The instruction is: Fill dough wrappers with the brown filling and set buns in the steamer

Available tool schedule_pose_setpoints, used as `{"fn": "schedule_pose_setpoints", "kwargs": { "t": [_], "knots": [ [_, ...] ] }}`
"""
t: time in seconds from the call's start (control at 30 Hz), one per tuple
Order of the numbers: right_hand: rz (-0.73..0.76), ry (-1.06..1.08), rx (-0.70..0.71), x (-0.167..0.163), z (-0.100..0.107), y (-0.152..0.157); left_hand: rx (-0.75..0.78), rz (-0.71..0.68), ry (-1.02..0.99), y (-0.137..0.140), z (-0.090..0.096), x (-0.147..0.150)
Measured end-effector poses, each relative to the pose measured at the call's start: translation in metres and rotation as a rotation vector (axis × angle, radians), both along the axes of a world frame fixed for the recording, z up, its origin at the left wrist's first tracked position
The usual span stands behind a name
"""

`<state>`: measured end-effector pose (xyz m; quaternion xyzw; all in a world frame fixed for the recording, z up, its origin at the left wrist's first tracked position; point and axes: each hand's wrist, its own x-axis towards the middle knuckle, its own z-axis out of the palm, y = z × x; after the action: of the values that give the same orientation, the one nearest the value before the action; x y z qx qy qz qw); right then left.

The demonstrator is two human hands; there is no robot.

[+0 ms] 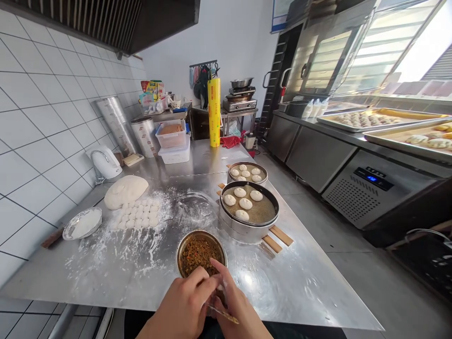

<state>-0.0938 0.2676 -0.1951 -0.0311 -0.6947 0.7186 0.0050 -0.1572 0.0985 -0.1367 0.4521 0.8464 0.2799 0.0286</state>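
Observation:
My left hand (187,301) and my right hand (236,301) meet just in front of a metal bowl (179,263) of brown minced filling (199,252). Between them is a piece of bun dough (221,286), mostly covered by fingers, with some dark filling showing. Both hands are closed around it. A thin, flat spatula-like tool (226,314), smeared with filling at its tip, sticks out below the fingers; which hand grips it is hidden. To the right, round steamer trays, a near one (266,214) and a far one (266,174), hold shaped buns (246,203).
Small dough pieces (139,214) lie in floured rows beside a large dough lump (126,190). A flour plate (83,223), white kettle (104,162), plastic tubs (174,153) and yellow film roll (213,113) stand farther off. Wooden slats (280,235) jut out under the near steamer.

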Motion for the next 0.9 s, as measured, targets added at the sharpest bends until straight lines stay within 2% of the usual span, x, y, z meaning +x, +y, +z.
{"fn": "schedule_pose_setpoints", "kwargs": {
  "t": [0.1, 0.23, 0.3, 0.4, 0.5, 0.83, 0.9],
  "knots": [
    [0.049, -0.006, 0.048, -0.001, 0.001, 0.001, -0.041, 0.017, 0.003, 0.000, 0.000, 0.000],
    [0.048, -0.069, 0.010, -0.003, 0.020, 0.005, -0.027, 0.013, -0.018, 0.000, 0.000, -0.001],
    [0.062, -0.099, -0.074, -0.005, 0.032, 0.006, -0.018, 0.063, -0.042, -0.001, 0.002, -0.002],
    [0.122, -0.155, -0.305, -0.007, 0.043, 0.005, 0.033, 0.150, -0.056, -0.003, 0.007, -0.003],
    [0.124, -0.154, -0.435, -0.007, 0.042, 0.001, 0.108, 0.122, -0.032, -0.001, 0.012, -0.003],
    [0.135, -0.071, -0.165, -0.003, 0.036, 0.005, 0.012, 0.062, 0.056, 0.003, 0.008, -0.003],
    [0.139, -0.074, -0.154, -0.002, 0.036, 0.006, -0.031, 0.061, 0.056, 0.004, 0.008, -0.003]
  ]
}}
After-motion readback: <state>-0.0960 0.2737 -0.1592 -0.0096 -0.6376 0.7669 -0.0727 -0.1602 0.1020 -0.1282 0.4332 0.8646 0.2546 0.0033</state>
